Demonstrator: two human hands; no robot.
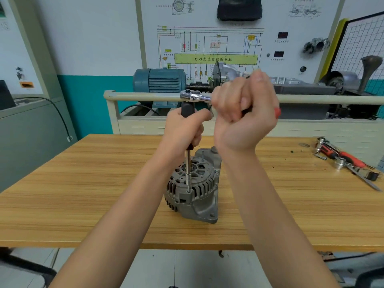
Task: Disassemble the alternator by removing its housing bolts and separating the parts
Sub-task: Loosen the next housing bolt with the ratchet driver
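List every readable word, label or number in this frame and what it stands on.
"自动变速器控制电脑": on the green bar of the wall wiring diagram.
Other diagram captions and labels under the two dark displays: too small to read.
Alternator, ratchet: no readable marking.

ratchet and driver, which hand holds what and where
Right hand grips the ratchet by its handle. Left hand grips the black driver handle standing on the alternator.

The alternator [192, 189] is grey cast metal with slotted vents round its rim and stands on the tabletop [83, 183], bearing face up. A steel extension [188, 169] with a black handle stands upright on a housing bolt [188, 191] near its front edge, with a chrome ratchet [194, 96] on top.
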